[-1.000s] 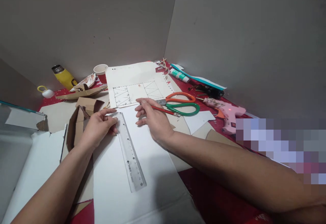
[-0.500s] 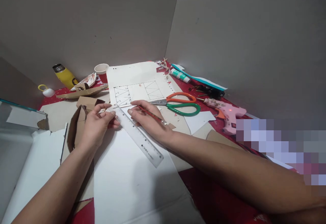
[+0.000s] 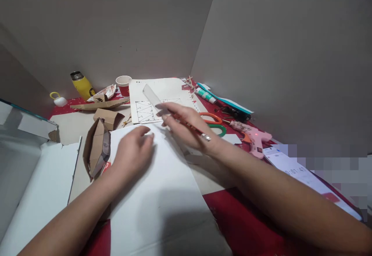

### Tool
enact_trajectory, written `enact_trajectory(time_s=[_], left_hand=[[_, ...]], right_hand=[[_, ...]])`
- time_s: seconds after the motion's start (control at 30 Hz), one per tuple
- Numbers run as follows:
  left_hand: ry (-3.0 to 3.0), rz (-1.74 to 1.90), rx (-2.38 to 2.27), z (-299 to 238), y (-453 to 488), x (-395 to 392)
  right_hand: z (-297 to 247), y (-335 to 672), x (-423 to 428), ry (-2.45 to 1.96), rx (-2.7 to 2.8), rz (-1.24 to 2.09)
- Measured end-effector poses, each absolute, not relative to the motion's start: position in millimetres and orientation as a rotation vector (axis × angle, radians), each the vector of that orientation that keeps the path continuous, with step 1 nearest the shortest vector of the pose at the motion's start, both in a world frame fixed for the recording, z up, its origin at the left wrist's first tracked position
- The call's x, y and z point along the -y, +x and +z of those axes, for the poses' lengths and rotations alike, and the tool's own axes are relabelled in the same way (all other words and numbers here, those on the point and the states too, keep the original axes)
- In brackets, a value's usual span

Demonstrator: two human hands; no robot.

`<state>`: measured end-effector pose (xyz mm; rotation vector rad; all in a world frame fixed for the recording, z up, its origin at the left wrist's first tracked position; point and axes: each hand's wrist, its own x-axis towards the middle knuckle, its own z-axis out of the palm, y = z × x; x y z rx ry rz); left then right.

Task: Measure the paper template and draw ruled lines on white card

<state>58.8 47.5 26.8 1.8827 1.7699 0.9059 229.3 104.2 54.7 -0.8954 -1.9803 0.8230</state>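
My right hand (image 3: 187,124) is closed around a red-patterned pencil (image 3: 197,131) and a clear plastic ruler (image 3: 150,95). The ruler's far end sticks out up and left over a drawn-on paper (image 3: 162,87) with ruled boxes and zigzag lines. Below it lies a large white sheet (image 3: 145,209). Just above the left part of this sheet, or resting on it, is my left hand (image 3: 133,147); nothing shows in its loosely curled fingers, and the thumb stands apart. Partly behind my right hand are scissors (image 3: 217,130) with orange and green handles.
A pink glue gun (image 3: 257,137) and a phone (image 3: 314,186) lie at right. Folded cardboard pieces (image 3: 93,147) stand left of the sheet. Behind are a yellow bottle (image 3: 83,87), a paper cup (image 3: 124,89) and a glue tube (image 3: 206,95). Grey walls rise behind.
The ruler has left my left hand and the white sheet; it is now in my right hand, raised over the drawing. My left hand has drawn back toward me and right. The view has shifted slightly.
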Motion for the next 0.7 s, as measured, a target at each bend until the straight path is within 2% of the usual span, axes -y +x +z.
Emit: enact_trajectory(time_s=[0.1, 0.2, 0.43, 0.7], left_hand=[[2.311, 0.252, -1.705, 17.8, 77.3, -30.6], [2.406, -0.067, -1.674, 11.1, 88.7, -17.9], [2.458, -0.319, -1.621, 23.7, 94.6, -0.9], [2.637, -0.182, -1.634, 26.5, 97.2, -5.0]], right_hand=[[84.3, 237.9, -107.5, -0.907, 2.055, 0.792], [100.4, 245.3, -110.3, -0.925, 2.15, 0.831], [76.5, 268.4, -124.8, -0.991, 2.356, 0.88], [38.9, 271.3, -149.5, -1.039, 2.559, 0.437]])
